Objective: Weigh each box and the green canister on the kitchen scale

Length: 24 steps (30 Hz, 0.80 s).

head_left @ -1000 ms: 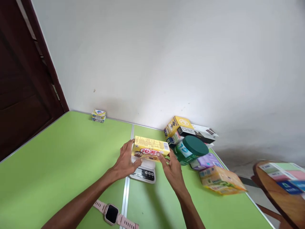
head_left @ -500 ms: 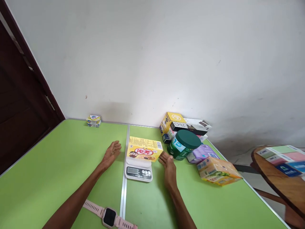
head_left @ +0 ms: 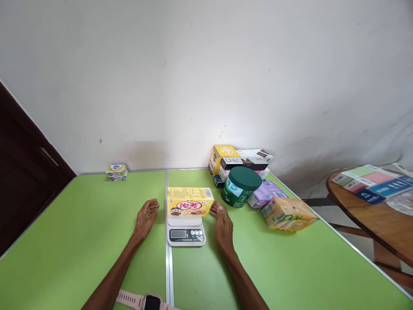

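Note:
A yellow snack box (head_left: 190,208) with red lettering rests on the weighing plate of a white kitchen scale (head_left: 186,242). The scale's small display shows no reading I can make out. To the left of the box, with a gap of green table between, is my left hand (head_left: 146,219), fingers loosely curved and nothing in it. My right hand (head_left: 223,224) is beside the box's right end, its fingers apart and its palm turned inward; whether a fingertip touches the box, I cannot tell.
On the green table (head_left: 80,241), a green tub (head_left: 241,187), a purple pack (head_left: 267,194), an orange pack (head_left: 288,214) and stacked boxes (head_left: 245,160) stand right. Two small boxes (head_left: 116,172) sit back left. A pink-strapped smartwatch (head_left: 152,302) lies in front. A wooden table (head_left: 383,221) holds more boxes.
The view has shifted, so most things appear a little further left. My hands stay on either side of the snack box, which still rests on the scale.

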Available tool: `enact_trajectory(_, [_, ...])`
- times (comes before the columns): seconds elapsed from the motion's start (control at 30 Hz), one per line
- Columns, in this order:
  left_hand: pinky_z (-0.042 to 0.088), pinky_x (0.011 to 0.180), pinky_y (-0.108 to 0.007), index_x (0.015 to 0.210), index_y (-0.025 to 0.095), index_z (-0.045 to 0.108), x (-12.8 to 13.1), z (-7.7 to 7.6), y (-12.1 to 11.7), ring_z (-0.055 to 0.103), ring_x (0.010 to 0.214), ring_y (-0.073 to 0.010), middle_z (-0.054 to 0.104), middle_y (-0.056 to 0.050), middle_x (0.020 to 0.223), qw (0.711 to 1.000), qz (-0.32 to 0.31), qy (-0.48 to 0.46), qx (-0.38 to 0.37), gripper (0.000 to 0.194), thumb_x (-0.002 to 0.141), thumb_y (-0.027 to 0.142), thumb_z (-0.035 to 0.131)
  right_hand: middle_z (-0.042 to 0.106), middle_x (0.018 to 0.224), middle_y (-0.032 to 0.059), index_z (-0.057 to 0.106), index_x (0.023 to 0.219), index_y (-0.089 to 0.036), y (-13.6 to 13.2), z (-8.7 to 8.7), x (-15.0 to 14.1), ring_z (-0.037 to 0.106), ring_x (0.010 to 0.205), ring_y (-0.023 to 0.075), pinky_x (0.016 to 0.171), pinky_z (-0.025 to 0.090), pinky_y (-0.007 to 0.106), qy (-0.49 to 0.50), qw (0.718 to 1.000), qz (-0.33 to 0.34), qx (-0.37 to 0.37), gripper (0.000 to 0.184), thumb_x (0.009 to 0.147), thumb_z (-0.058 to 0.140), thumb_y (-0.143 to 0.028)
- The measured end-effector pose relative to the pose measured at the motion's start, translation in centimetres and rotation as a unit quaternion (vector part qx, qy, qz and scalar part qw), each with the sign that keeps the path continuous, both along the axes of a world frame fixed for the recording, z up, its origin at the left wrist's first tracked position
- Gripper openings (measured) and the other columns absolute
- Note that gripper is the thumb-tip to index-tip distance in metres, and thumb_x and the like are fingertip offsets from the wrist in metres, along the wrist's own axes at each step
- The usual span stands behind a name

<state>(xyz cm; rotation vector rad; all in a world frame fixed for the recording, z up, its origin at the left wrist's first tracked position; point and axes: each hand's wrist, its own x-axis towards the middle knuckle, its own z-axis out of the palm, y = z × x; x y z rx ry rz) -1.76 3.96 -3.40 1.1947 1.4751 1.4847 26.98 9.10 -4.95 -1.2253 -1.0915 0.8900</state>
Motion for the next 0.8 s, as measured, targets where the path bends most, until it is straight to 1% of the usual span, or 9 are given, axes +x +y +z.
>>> enact_trajectory(0.1, [0.055, 0.106, -0.049, 0.117, 0.019, 0.064, 0.0, -0.2, 0.0, 0.071, 0.112, -0.0278, 0.073, -0.012, 0.115, 1.000, -0.001, 0.013, -0.003, 0.051, 0.077, 0.047, 0.079, 0.073, 0.127, 0.0197, 0.064, 0.133, -0.011, -0.1, 0.2, 0.0, 0.071, 0.113, 0.0335, 0.098, 0.056, 0.049, 0.023, 0.999, 0.021, -0.018, 0.078, 0.097, 0.041, -0.076])
enact_trajectory(0.3, [0.056, 0.104, -0.050, 0.115, 0.020, 0.064, 0.2, -0.3, 0.0, 0.072, 0.109, -0.0281, 0.073, -0.012, 0.112, 1.000, 0.009, 0.017, -0.003, 0.054, 0.074, 0.050, 0.081, 0.073, 0.125, 0.0205, 0.066, 0.130, -0.011, -0.1, 0.3, 0.0, 0.071, 0.112, 0.0338, 0.097, 0.056, 0.049, 0.022, 1.000, 0.014, -0.015, 0.079, 0.095, 0.043, -0.078])
enact_trajectory(0.4, [0.056, 0.105, -0.051, 0.113, 0.020, 0.065, 0.3, 0.0, 0.0, 0.073, 0.108, -0.0282, 0.074, -0.012, 0.111, 1.000, 0.016, 0.008, -0.005, 0.057, 0.071, 0.053, 0.083, 0.073, 0.124, 0.0204, 0.067, 0.128, -0.012, -0.1, 0.6, 0.0, 0.072, 0.111, 0.0340, 0.096, 0.057, 0.050, 0.016, 1.000, 0.013, -0.008, 0.078, 0.095, 0.043, -0.078])
enact_trajectory(0.47, [0.054, 0.108, -0.052, 0.113, 0.020, 0.066, 0.3, 0.4, 0.0, 0.072, 0.110, -0.0296, 0.074, -0.013, 0.114, 0.999, 0.030, -0.004, -0.017, 0.061, 0.068, 0.056, 0.084, 0.073, 0.124, 0.0215, 0.068, 0.127, -0.011, -0.3, 1.0, -0.1, 0.071, 0.111, 0.0346, 0.096, 0.057, 0.051, 0.016, 1.000, 0.010, -0.007, 0.079, 0.095, 0.041, -0.079])
enact_trajectory(0.53, [0.050, 0.113, -0.055, 0.116, 0.019, 0.065, 0.5, 1.2, -0.2, 0.070, 0.118, -0.0329, 0.073, -0.016, 0.123, 0.998, 0.051, -0.013, -0.032, 0.065, 0.069, 0.060, 0.082, 0.071, 0.128, 0.0227, 0.067, 0.129, -0.011, -0.9, 1.5, -0.1, 0.069, 0.116, 0.0354, 0.097, 0.057, 0.052, 0.016, 1.000, 0.001, -0.003, 0.079, 0.096, 0.040, -0.077])
enact_trajectory(0.57, [0.047, 0.116, -0.056, 0.121, 0.019, 0.064, 0.7, 1.7, -0.3, 0.067, 0.125, -0.0346, 0.070, -0.018, 0.131, 0.997, 0.067, -0.014, -0.037, 0.067, 0.072, 0.062, 0.080, 0.069, 0.132, 0.0226, 0.066, 0.132, -0.012, -1.4, 1.8, -0.1, 0.067, 0.121, 0.0354, 0.100, 0.056, 0.052, 0.013, 1.000, -0.006, 0.004, 0.078, 0.097, 0.039, -0.076])
enact_trajectory(0.63, [0.040, 0.122, -0.056, 0.136, 0.019, 0.057, 1.6, 3.0, -0.9, 0.057, 0.140, -0.0361, 0.058, -0.021, 0.150, 0.994, 0.106, -0.004, -0.040, 0.072, 0.082, 0.066, 0.070, 0.064, 0.143, 0.0205, 0.062, 0.140, -0.014, -2.5, 2.5, -0.2, 0.060, 0.133, 0.0343, 0.111, 0.049, 0.053, 0.000, 0.999, -0.021, 0.028, 0.073, 0.100, 0.039, -0.070])
enact_trajectory(0.73, [0.026, 0.130, -0.052, 0.157, 0.022, 0.040, 4.1, 5.4, -2.2, 0.035, 0.157, -0.0326, 0.036, -0.017, 0.169, 0.988, 0.151, 0.033, -0.022, 0.078, 0.095, 0.068, 0.053, 0.053, 0.157, 0.0168, 0.053, 0.151, -0.016, -4.4, 3.7, -0.8, 0.046, 0.149, 0.0310, 0.124, 0.034, 0.054, -0.020, 0.998, -0.019, 0.065, 0.069, 0.103, 0.040, -0.064])
enact_trajectory(0.8, [0.018, 0.133, -0.050, 0.164, 0.022, 0.029, 6.4, 6.9, -3.1, 0.023, 0.162, -0.0297, 0.025, -0.014, 0.175, 0.987, 0.142, 0.069, -0.009, 0.082, 0.098, 0.069, 0.046, 0.044, 0.165, 0.0152, 0.045, 0.158, -0.018, -5.3, 4.4, -1.5, 0.037, 0.155, 0.0292, 0.127, 0.028, 0.055, -0.022, 0.997, -0.001, 0.079, 0.069, 0.105, 0.039, -0.062])
